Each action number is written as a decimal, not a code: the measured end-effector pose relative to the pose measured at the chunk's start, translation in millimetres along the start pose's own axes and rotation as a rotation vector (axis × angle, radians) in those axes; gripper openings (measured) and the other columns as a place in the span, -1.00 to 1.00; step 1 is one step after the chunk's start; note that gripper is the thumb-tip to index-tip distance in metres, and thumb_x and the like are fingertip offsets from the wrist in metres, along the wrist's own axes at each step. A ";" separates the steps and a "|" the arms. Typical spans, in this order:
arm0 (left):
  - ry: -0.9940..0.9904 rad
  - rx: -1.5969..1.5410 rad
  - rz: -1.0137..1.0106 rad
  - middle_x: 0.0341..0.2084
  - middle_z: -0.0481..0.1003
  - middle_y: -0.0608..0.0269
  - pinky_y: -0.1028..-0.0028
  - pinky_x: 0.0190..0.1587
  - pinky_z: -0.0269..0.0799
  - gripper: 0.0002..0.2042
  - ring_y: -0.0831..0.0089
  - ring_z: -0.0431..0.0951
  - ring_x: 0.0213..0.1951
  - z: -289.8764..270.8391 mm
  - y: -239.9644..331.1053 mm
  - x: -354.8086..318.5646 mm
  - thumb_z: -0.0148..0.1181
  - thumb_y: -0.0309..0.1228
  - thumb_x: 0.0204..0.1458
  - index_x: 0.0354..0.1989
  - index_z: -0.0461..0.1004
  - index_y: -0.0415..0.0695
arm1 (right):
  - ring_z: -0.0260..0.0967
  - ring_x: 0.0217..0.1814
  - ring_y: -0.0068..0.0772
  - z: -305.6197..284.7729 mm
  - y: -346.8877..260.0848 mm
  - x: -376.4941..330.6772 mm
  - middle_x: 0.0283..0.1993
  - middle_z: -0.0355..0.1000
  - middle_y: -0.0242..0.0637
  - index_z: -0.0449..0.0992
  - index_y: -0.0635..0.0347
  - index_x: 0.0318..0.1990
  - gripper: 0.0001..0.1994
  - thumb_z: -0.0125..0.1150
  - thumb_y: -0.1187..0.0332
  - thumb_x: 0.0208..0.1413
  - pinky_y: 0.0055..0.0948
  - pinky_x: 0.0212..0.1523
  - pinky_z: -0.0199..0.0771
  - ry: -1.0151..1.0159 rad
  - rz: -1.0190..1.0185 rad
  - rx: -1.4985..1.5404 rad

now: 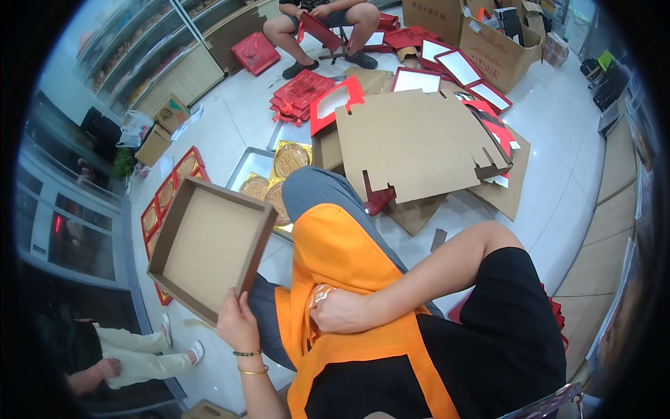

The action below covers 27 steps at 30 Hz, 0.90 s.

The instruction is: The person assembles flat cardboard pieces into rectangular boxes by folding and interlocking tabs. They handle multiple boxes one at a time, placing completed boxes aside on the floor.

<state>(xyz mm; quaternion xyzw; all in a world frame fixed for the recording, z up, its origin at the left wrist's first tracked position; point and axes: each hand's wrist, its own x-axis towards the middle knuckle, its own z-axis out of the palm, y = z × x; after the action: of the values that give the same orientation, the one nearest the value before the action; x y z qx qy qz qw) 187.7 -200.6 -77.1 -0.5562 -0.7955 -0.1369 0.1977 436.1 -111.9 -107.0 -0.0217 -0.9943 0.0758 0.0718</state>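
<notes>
My left hand (237,320) grips a shallow brown cardboard box (209,244) by its near right corner. The box is open-topped, tilted, and bare inside. Over my lap, my right hand (343,311) is closed in a fist against my orange apron (333,241), and the cloth bunches around it. White print shows beside the knuckles; the fingertips are hidden. Ahead of my knees lies a large flat cardboard sheet (412,143) with notched edges. Left of my knee, a metal tray (246,166) carries round golden moulded pieces (290,159) on yellow squares.
Red frames with round golden pieces (166,194) line the floor at left. Red gift bags (301,92) and a red windowed box (336,105) lie ahead. Open red boxes (460,68) and a big carton (499,56) stand far right. One person (328,21) sits opposite; another (132,349) is at left.
</notes>
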 end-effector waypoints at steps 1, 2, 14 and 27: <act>-0.001 -0.015 -0.026 -0.29 0.67 0.07 0.17 -0.30 0.55 -0.72 0.03 0.66 -0.30 -0.4 1.2 0.5 0.25 -0.21 0.28 -0.01 0.60 -0.15 | 0.60 -0.27 -0.17 4.1 -2.2 2.7 -0.33 0.65 -0.21 0.74 0.12 -0.36 -0.82 0.23 0.31 0.09 -0.15 -0.36 0.51 -0.073 -0.018 -0.028; -0.002 -0.031 -0.050 -0.30 0.67 0.06 0.16 -0.30 0.55 -0.71 0.02 0.66 -0.31 0.0 2.7 0.8 0.24 -0.20 0.28 -0.03 0.61 -0.16 | 0.60 -0.26 -0.20 8.2 -4.8 7.9 -0.32 0.65 -0.18 0.73 0.15 -0.36 -0.83 0.24 0.33 0.07 -0.18 -0.33 0.52 -0.146 -0.033 -0.056; 0.119 -0.359 -0.317 -0.36 0.61 -0.06 0.25 -0.28 0.48 -0.69 0.04 0.55 -0.39 -12.2 -3.9 -1.8 0.25 -0.25 0.32 -0.09 0.57 -0.34 | 0.54 -0.40 -0.52 -20.3 111.3 -51.4 -0.39 0.63 -0.33 0.71 0.19 -0.34 -0.55 0.15 0.00 0.39 -0.41 -0.37 0.55 0.586 0.874 1.329; 0.180 -0.874 -0.047 -0.29 0.58 0.20 0.48 -0.16 0.45 -0.79 0.50 0.47 -0.28 -13.2 74.1 150.7 0.20 -0.43 0.35 -0.01 0.53 -0.36 | 0.54 -0.17 -0.53 69.9 269.4 -243.9 -0.13 0.55 -0.34 0.55 0.18 -0.07 -0.82 0.29 0.31 0.30 -0.49 -0.22 0.58 1.703 1.212 1.345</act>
<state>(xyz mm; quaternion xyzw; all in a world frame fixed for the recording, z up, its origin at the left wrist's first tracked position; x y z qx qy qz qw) 213.8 -55.7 4.8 -0.5551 -0.6550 -0.5126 0.0092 675.7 130.6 -250.9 -0.4784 -0.2251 0.5529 0.6441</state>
